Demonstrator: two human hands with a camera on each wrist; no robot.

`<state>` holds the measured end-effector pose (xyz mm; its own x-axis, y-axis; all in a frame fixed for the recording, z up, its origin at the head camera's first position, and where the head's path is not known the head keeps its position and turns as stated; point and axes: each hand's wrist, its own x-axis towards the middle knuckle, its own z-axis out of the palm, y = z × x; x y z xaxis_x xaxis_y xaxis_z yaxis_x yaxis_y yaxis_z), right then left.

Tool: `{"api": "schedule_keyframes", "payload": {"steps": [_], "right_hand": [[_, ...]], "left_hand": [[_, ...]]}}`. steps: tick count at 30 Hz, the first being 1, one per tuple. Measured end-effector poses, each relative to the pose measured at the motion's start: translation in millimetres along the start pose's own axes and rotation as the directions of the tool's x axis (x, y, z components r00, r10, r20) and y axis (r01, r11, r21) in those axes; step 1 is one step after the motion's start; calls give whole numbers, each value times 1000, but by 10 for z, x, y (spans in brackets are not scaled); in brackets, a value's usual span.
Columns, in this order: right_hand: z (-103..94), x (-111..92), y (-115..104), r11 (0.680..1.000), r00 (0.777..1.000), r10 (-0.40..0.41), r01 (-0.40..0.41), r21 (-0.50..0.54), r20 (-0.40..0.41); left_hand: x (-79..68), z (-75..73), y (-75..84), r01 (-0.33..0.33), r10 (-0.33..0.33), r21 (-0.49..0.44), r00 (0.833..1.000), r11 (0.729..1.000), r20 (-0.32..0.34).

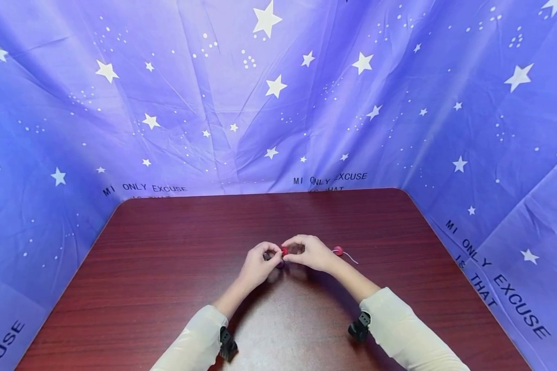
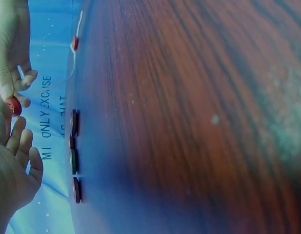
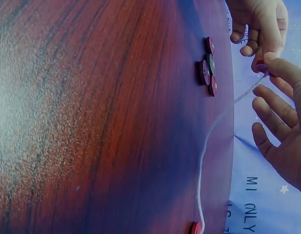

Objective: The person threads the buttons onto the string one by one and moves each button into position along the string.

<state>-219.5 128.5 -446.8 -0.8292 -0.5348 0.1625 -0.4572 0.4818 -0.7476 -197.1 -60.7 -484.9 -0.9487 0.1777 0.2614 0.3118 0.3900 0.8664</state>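
Both hands meet over the table's middle at a red button (image 1: 284,251). My left hand (image 1: 260,265) pinches it from one side between thumb and forefinger. From the other side my right hand (image 1: 311,252) grips it with thumb and forefinger, the other fingers spread loosely in the right wrist view. A white string (image 3: 203,161) runs from the pinched button down to a second red button (image 1: 338,250) on the table, right of my right hand. The fingertips hide whether the string passes through the held button.
Below the hands lie several loose buttons, among them a purple button (image 3: 204,73), a dark green button (image 3: 210,62) and a red button (image 3: 213,87). The brown wooden table (image 1: 167,288) is walled by a blue star-patterned curtain (image 1: 241,103).
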Motion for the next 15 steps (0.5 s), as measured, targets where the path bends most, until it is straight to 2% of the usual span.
{"api": "schedule_keyframes", "payload": {"steps": [6,15], "right_hand": [[-33,-4,-7,1000,1000,1,-1,-19,-14],[-76,-31,10,999,1000,-10,9,-39,-18]], "left_hand": [[-16,-36,4,-21,21,37,1000,999,-11],[-31,-71,26,24,-24,24,1000,999,8]]}}
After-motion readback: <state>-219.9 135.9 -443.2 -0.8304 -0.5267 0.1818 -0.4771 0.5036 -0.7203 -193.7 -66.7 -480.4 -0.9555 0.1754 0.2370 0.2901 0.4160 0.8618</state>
